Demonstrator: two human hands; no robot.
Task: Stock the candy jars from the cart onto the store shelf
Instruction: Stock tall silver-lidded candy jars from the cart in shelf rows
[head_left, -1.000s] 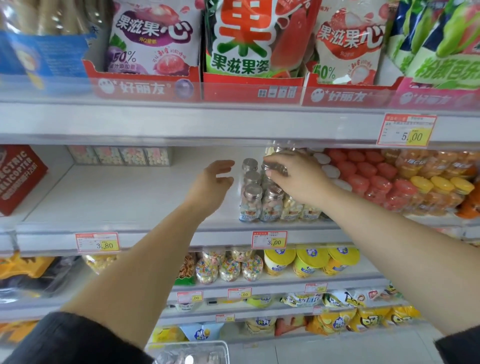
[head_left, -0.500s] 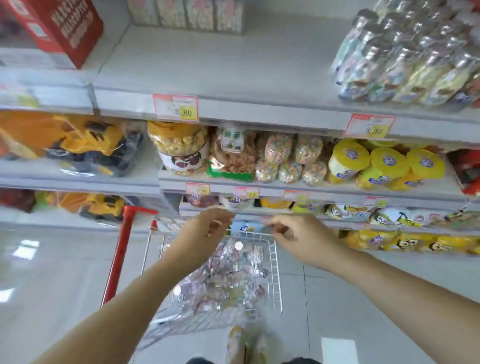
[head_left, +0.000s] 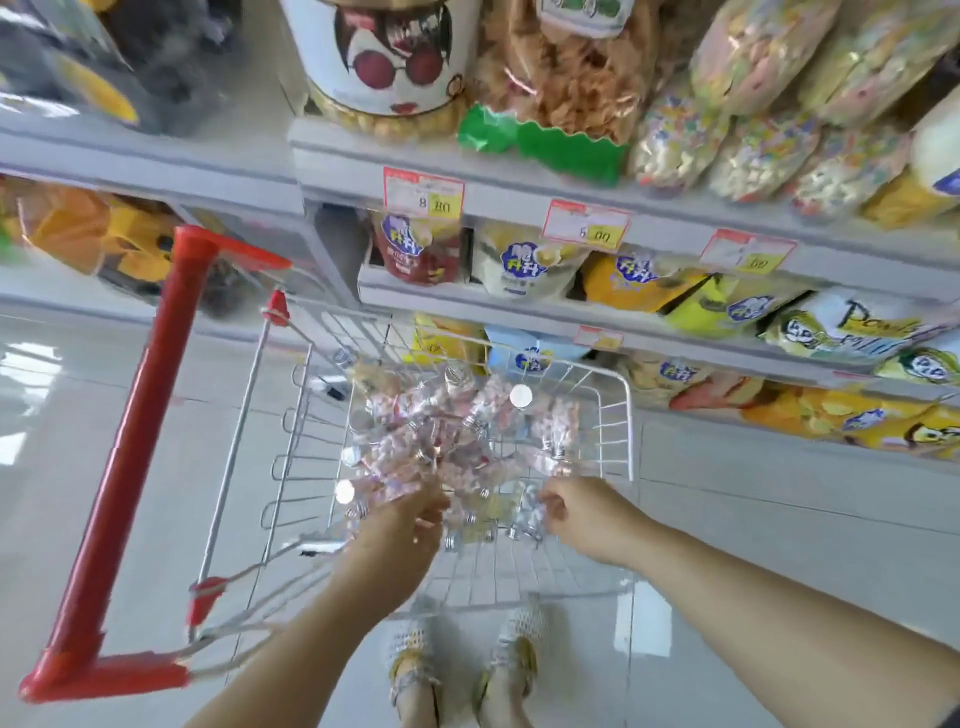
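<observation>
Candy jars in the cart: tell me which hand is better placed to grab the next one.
Left, probably. The left hand reaches over the thick of the jars; the right hand sits at the pile's sparse near edge. Blur hides both grips.

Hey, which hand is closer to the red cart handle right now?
Left. The left hand reaches into the cart basket on the side toward the red handle; the right hand is over the basket's far side, further from it.
</observation>
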